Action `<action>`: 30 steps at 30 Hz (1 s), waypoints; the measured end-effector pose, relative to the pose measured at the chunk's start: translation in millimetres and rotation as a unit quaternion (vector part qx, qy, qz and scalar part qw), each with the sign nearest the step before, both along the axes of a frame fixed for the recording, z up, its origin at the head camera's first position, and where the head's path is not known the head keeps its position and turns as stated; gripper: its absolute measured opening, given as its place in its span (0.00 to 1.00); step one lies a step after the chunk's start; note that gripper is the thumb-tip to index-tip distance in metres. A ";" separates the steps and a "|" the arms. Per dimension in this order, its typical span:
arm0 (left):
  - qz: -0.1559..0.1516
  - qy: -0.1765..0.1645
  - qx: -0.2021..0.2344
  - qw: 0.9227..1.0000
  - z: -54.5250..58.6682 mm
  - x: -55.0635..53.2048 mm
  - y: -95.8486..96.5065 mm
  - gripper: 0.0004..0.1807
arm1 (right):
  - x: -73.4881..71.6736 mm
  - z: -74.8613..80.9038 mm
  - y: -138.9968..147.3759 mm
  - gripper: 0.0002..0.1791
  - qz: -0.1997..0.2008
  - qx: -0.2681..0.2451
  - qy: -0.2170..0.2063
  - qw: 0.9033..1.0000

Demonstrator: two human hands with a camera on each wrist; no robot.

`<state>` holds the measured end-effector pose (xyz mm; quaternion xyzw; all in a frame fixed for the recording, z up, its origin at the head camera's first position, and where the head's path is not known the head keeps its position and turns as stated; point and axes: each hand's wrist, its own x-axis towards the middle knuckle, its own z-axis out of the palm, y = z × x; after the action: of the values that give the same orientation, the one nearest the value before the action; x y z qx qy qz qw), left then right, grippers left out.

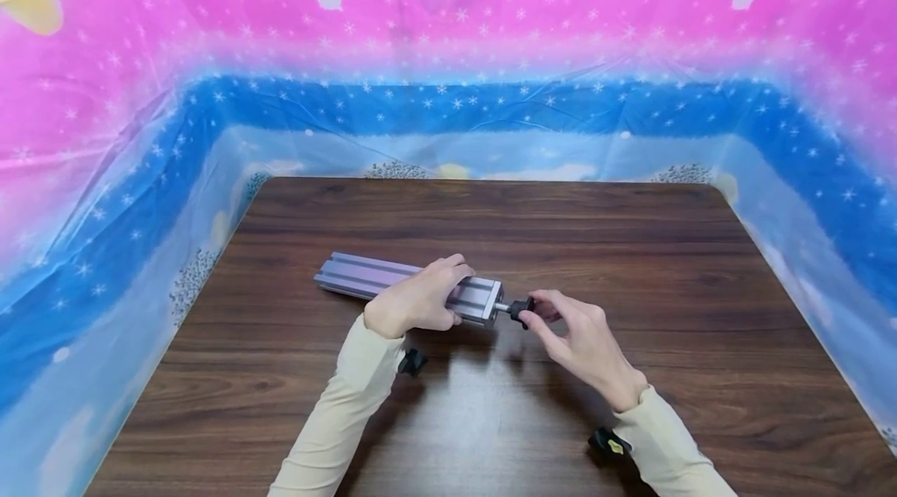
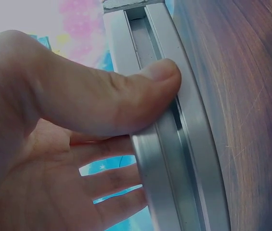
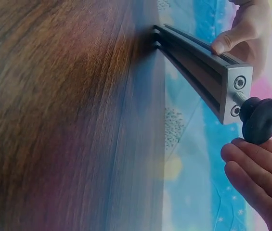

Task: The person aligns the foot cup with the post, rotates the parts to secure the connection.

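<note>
A silver slotted aluminium bar (image 1: 402, 285) lies on the dark wooden table (image 1: 490, 224). My left hand (image 1: 420, 298) grips it near its right end, thumb (image 2: 126, 96) pressed on the slotted bar (image 2: 174, 144). A threaded stud sticks out of the bar's end face (image 3: 236, 94) and carries a black knob (image 1: 521, 311). My right hand (image 1: 571, 333) pinches that knob (image 3: 261, 120) between thumb and fingertips (image 3: 251, 161).
Two more black knobs lie on the table: one (image 1: 412, 362) beside my left forearm, one with a yellow mark (image 1: 608, 444) by my right wrist. A pink and blue starry sheet (image 1: 448, 92) walls the table on three sides.
</note>
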<state>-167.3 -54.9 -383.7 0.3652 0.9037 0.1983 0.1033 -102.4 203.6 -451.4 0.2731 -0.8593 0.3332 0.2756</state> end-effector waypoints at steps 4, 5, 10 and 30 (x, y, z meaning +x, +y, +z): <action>0.002 -0.004 -0.002 1.000 -0.5 -0.4 0.2 0.29 | 1.3 0.1 1.4 0.20 0.004 0.002 -0.006 1.000; 0.001 -0.004 -0.002 1.000 -0.5 -0.6 0.2 0.29 | 1.4 0.1 1.9 0.22 0.009 0.002 -0.001 1.000; -0.001 0.000 -0.002 1.000 0.3 -2.0 0.9 0.30 | 0.9 1.8 4.9 0.30 0.062 0.007 0.045 0.997; -0.010 0.007 -0.004 1.000 1.1 -2.6 2.9 0.30 | 0.4 -0.6 5.7 0.24 0.047 0.012 0.072 0.996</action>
<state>-169.9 -52.0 -382.6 0.3751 0.9014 0.1914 0.1007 -102.0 209.3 -452.0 0.3392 -0.8277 0.3150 0.3173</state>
